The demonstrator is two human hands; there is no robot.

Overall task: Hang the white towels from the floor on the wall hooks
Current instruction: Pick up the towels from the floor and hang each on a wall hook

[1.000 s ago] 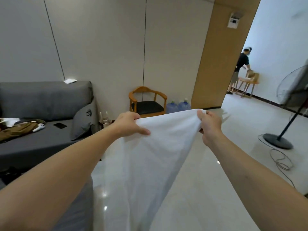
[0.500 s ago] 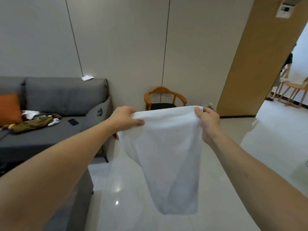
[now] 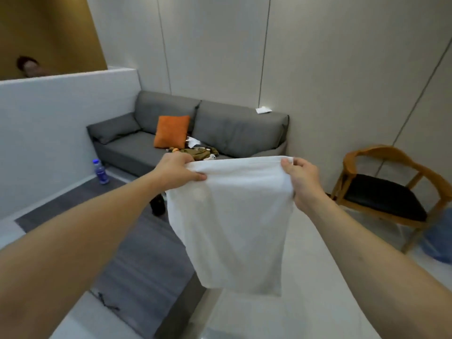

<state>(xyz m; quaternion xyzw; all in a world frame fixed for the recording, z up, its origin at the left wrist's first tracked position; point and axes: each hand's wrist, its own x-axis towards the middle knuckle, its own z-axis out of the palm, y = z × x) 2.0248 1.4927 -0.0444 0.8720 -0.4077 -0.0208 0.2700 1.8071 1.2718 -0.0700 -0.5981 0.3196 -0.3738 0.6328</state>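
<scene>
A white towel [image 3: 234, 226] hangs in the air in front of me, spread flat by its top edge. My left hand [image 3: 178, 172] pinches the top left corner. My right hand [image 3: 302, 182] grips the top right corner, fingers curled over the hem. Both arms are stretched forward at chest height. The towel's lower edge hangs free above the floor. No wall hooks show in this view.
A grey sofa [image 3: 220, 128] with an orange cushion [image 3: 172, 130] and loose clothes stands against the wall ahead. A wooden chair [image 3: 389, 192] with a black seat is at the right, a blue water jug [image 3: 437, 241] beside it. A bottle [image 3: 100, 171] stands by the low white partition [image 3: 61, 133].
The view has swung left: the doorway and fan are gone, the sofa and partition now fill the scene. The towel has dropped from a slanted drape to hanging straight between both hands.
</scene>
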